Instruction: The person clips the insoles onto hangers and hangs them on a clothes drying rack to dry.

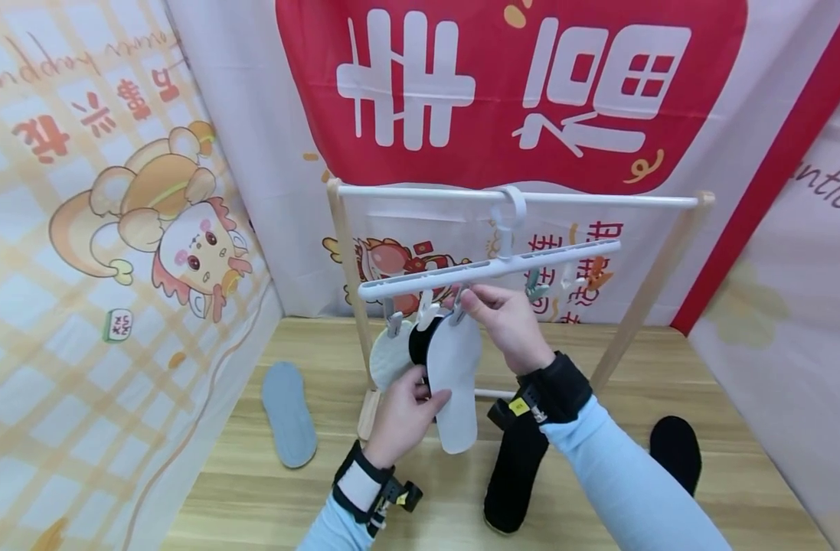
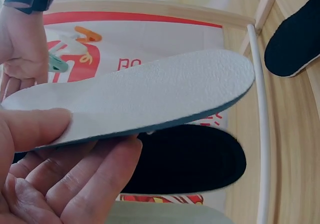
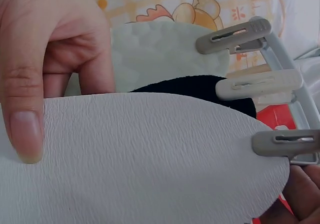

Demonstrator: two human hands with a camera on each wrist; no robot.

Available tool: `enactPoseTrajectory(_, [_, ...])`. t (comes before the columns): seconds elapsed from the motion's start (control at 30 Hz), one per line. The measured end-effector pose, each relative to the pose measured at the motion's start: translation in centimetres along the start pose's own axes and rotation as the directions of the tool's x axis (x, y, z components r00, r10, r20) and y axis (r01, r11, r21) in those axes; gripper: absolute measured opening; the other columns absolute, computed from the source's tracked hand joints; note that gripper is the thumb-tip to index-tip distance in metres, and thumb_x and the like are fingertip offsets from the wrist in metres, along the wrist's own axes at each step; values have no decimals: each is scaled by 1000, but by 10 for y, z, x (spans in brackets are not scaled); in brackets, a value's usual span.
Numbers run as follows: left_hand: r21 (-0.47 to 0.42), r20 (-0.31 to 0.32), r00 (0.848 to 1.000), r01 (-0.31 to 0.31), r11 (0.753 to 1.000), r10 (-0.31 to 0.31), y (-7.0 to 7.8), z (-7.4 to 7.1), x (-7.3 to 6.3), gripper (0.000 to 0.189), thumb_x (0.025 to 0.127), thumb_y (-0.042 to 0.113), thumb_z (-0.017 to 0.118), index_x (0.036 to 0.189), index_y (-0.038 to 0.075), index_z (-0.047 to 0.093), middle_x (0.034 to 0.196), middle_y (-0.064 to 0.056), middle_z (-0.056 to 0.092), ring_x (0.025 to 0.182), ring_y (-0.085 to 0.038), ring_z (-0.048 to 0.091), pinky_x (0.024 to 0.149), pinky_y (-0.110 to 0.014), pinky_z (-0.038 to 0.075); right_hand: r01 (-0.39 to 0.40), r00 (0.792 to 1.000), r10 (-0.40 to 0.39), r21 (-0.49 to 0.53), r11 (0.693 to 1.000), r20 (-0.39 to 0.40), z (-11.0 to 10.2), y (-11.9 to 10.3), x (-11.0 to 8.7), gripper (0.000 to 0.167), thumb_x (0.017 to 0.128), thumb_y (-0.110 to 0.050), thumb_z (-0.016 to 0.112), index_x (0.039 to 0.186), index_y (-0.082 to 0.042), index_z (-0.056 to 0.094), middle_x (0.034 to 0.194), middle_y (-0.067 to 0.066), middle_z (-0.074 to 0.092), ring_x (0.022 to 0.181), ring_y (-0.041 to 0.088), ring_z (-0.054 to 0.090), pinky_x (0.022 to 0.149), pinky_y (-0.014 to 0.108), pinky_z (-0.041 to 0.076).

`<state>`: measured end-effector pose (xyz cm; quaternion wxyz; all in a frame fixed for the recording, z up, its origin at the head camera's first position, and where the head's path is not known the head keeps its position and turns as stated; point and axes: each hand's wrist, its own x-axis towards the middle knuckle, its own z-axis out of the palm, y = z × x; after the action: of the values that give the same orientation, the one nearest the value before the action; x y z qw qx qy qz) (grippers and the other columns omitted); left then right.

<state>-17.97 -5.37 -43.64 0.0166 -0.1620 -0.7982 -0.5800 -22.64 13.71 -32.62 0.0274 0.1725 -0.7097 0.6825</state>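
My left hand [image 1: 403, 413] pinches a white insole [image 1: 457, 417] by its side edge, the thumb on its pale face and the fingers behind. At the insole's top end, my right hand [image 1: 512, 325] holds a grey clip [image 3: 285, 143] of the white hanger [image 1: 488, 269]. The clip's jaws lie over the insole's edge. Behind it, a black insole [image 2: 192, 159] hangs from a white clip [image 3: 257, 85]. Farther left, a pale green insole [image 1: 388, 356] hangs from another grey clip [image 1: 394, 324]. The right fingertips are partly hidden in the right wrist view.
The hanger hooks over the white rail [image 1: 420, 193] of a wooden-legged rack [image 1: 650, 291]. Green and orange clips [image 1: 599, 273] hang at its right. On the wood-grain surface [image 1: 420, 505] lie a grey-blue insole [image 1: 289, 413] and two black insoles [image 1: 516, 482]. Printed cloth surrounds the rack.
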Motion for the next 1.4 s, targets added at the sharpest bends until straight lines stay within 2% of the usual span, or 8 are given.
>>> enactPoseTrajectory(0.17, [-22, -19, 1000, -15, 1000, 14, -3, -1, 5, 30, 97, 16, 66, 122, 2, 59, 109, -15, 70, 97, -22, 70, 75, -31, 59, 22, 999, -19, -71, 997, 36, 0, -2, 0, 32, 98, -28, 64, 118, -4, 71, 111, 7, 72, 114, 21, 56, 95, 44, 45])
enactPoseTrajectory(0.37, [55, -58, 998, -6, 998, 9, -10, -1, 11, 33, 96, 17, 66, 123, 0, 59, 114, -19, 67, 102, -28, 67, 82, -37, 58, 36, 997, -25, -162, 986, 69, -6, -4, 0, 32, 98, -31, 64, 116, -6, 72, 118, 8, 69, 116, 21, 57, 100, 47, 43])
enactPoseTrajectory(0.57, [45, 15, 998, 58, 997, -59, -15, 0, 12, 42, 97, 16, 65, 135, 4, 53, 120, -16, 65, 102, -26, 67, 81, -35, 57, 34, 997, -15, -238, 971, 82, -13, -3, 1, 35, 98, -34, 64, 122, -10, 70, 118, 5, 69, 117, 21, 59, 103, 50, 43])
enactPoseTrajectory(0.7, [22, 63, 996, 56, 998, -57, -18, 2, 10, 43, 98, 13, 63, 138, 5, 51, 122, -15, 65, 103, -25, 67, 84, -33, 56, 23, 997, 0, -292, 956, 80, -19, -2, 0, 40, 98, -36, 64, 129, -11, 65, 122, 7, 67, 118, 23, 60, 101, 50, 46])
enactPoseTrajectory(0.8, [14, 67, 997, 42, 999, -43, -19, 4, 8, 43, 98, 14, 62, 139, 4, 51, 122, -17, 64, 105, -26, 66, 87, -34, 56, 28, 997, -2, -317, 948, 81, -23, 0, -1, 42, 98, -35, 64, 133, -12, 63, 125, 8, 66, 119, 25, 60, 100, 51, 47])
enactPoseTrajectory(1.07, [30, 60, 996, 67, 997, -69, -21, 2, 2, 44, 100, 16, 60, 141, 3, 50, 120, -14, 66, 103, -24, 66, 86, -34, 55, 41, 998, -18, -375, 926, 65, -36, 9, -6, 54, 98, -37, 62, 143, -8, 52, 136, 11, 59, 124, 29, 56, 98, 48, 49])
enactPoseTrajectory(1.27, [42, 35, 998, 54, 998, -55, -23, -5, -6, 42, 99, 16, 61, 138, 3, 53, 117, -16, 68, 102, -26, 67, 85, -35, 56, 66, 996, -84, -493, 868, -15, -57, 8, -24, 54, 100, -39, 59, 143, -9, 52, 138, 8, 59, 122, 27, 58, 97, 44, 51])
enactPoseTrajectory(1.4, [88, 10, 998, 60, 994, -62, -28, -13, -16, 40, 99, 19, 62, 136, 6, 56, 116, -10, 69, 105, -22, 66, 88, -34, 55, 59, 988, -130, -583, 810, -82, -73, 11, -52, 50, 101, -35, 58, 142, -7, 53, 137, 13, 58, 126, 32, 54, 100, 52, 46])
